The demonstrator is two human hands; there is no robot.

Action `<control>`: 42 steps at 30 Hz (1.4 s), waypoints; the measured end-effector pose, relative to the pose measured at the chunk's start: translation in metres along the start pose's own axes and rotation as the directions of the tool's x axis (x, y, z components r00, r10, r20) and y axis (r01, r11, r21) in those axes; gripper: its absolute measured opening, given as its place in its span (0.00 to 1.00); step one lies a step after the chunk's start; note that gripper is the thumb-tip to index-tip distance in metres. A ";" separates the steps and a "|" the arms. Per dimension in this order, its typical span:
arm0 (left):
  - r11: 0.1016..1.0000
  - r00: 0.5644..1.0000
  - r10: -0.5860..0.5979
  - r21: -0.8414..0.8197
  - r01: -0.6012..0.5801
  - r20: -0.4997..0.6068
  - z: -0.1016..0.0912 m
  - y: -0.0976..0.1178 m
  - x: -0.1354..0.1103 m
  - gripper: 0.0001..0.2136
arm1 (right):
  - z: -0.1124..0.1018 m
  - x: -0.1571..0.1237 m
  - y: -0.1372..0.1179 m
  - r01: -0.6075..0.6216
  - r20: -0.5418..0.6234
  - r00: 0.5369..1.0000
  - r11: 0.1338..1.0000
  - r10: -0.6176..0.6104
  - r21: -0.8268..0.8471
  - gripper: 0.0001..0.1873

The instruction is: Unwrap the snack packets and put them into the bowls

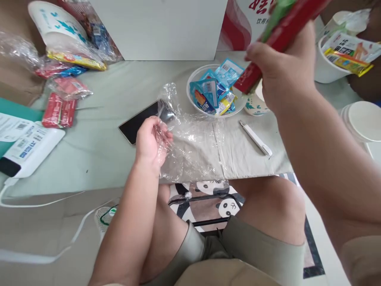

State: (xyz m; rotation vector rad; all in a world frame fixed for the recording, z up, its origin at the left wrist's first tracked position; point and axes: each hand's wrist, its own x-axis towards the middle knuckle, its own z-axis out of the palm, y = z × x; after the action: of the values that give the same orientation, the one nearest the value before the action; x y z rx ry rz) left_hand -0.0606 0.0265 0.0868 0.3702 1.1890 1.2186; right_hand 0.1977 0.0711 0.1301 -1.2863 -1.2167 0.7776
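My left hand (153,141), fingers curled, grips the edge of a crumpled clear plastic bag (193,151) that spreads over the table's front edge. Under that hand and the bag lies a black phone (131,126), partly covered. Raised at the upper right, my right hand (285,71) is closed around a long red packet (290,29) and a green one (278,16) beside it; both are slightly blurred. Below the red packet's lower end stands a clear round bowl (190,89) holding several blue and yellow snack packets (208,93).
A white utility knife (256,138) lies right of the bag. Behind it is a patterned paper cup (256,106). White cups (364,119) and a snack-filled tub (330,65) stand at the right. Red packets (61,109) and a white device with a cable (32,147) lie left. A white box (166,31) stands behind.
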 end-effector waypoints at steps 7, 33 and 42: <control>0.998 0.996 0.048 0.038 -0.051 0.073 -0.006 -0.002 0.002 0.11 | -0.001 0.002 0.010 -0.003 0.053 0.998 0.971 0.016 -0.241 0.15; 0.963 0.932 -0.145 0.264 0.055 0.333 -0.008 -0.003 -0.007 0.11 | 0.028 -0.134 0.068 -0.421 0.095 0.906 0.850 0.413 0.317 0.28; 0.994 0.996 0.023 0.102 -0.032 0.088 -0.006 -0.001 0.001 0.08 | 0.004 -0.137 0.073 -0.358 -0.130 0.888 0.840 0.441 0.409 0.22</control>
State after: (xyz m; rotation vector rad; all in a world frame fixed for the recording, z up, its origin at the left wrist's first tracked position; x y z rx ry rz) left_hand -0.0658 0.0253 0.0830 0.5131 1.1780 1.1556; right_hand 0.1748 -0.0437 0.0279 -1.2779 -0.5794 1.0816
